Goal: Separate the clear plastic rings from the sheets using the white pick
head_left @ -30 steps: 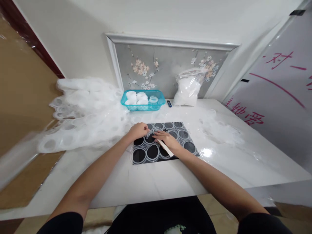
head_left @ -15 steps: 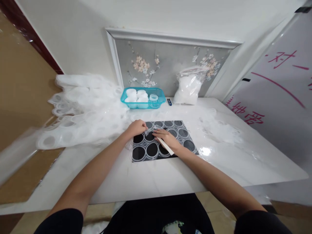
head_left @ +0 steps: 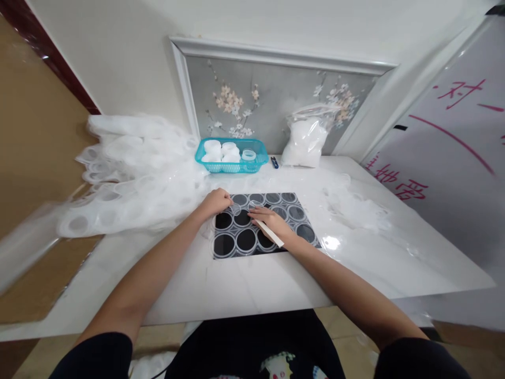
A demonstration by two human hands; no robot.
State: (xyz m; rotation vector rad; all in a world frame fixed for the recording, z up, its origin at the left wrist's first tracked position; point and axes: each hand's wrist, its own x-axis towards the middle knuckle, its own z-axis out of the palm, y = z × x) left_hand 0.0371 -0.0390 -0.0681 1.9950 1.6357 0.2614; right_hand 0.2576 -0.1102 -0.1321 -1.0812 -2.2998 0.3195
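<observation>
Holding white strip (head_left: 272,235), clear film (head_left: 236,209)

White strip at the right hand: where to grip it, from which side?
Probably pinch the white strip across its narrow width at the near end, from the person's side: that end juts out from the right hand, which crowds the far end.

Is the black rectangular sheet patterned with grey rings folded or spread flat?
Spread flat: the black sheet shows straight outer edges and a regular pattern with no visible fold, though the right hand hides part.
</observation>
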